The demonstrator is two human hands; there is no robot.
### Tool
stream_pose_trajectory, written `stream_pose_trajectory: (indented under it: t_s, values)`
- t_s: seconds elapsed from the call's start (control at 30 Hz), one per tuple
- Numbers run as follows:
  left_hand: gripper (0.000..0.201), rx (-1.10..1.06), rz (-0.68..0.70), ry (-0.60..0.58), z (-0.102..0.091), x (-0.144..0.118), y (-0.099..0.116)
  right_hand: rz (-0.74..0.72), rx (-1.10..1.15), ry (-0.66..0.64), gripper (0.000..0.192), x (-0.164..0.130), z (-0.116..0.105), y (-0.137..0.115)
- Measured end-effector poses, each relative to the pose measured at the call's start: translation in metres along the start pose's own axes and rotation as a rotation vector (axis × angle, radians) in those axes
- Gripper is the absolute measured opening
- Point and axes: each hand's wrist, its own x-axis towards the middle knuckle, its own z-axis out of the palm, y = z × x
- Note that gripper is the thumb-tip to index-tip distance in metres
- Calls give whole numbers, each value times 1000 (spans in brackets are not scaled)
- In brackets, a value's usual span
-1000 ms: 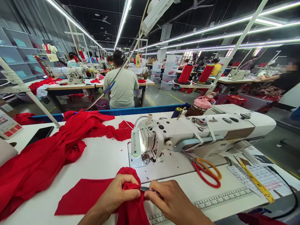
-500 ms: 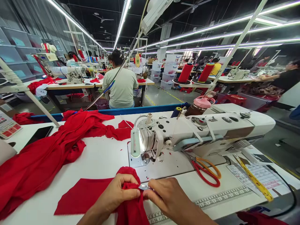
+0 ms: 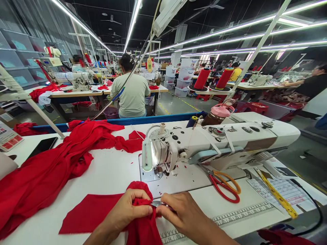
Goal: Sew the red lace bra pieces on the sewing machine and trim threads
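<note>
My left hand (image 3: 133,207) pinches a gathered fold of red fabric (image 3: 144,224) between thumb and fingers, near the front edge of the sewing table. In my right hand (image 3: 182,212), closed around them, are small thread snips (image 3: 155,203). Only their silver blades show, with the tip against the fabric beside my left thumb; the handles are mostly hidden. A flat end of the red fabric lies spread on the table to the left of my hands. Just beyond them is the needle area of a white sewing machine (image 3: 163,149).
Orange-and-red-handled scissors (image 3: 224,187) lie right of the needle area, near a yellow tape measure (image 3: 277,195). A large red fabric pile (image 3: 51,170) covers the table's left side beside a black phone (image 3: 42,147). Other people sit at machines beyond.
The snips' blades have tilted slightly at the fabric. Both hands otherwise stay in nearly the same place, and the fabric keeps its position.
</note>
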Motion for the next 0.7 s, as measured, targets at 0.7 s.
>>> stream_pose_trajectory:
  t_s: [0.7]
  values:
    - [30,-23,-39,14,5,-4,7,56,-406,421,16,7,5,46]
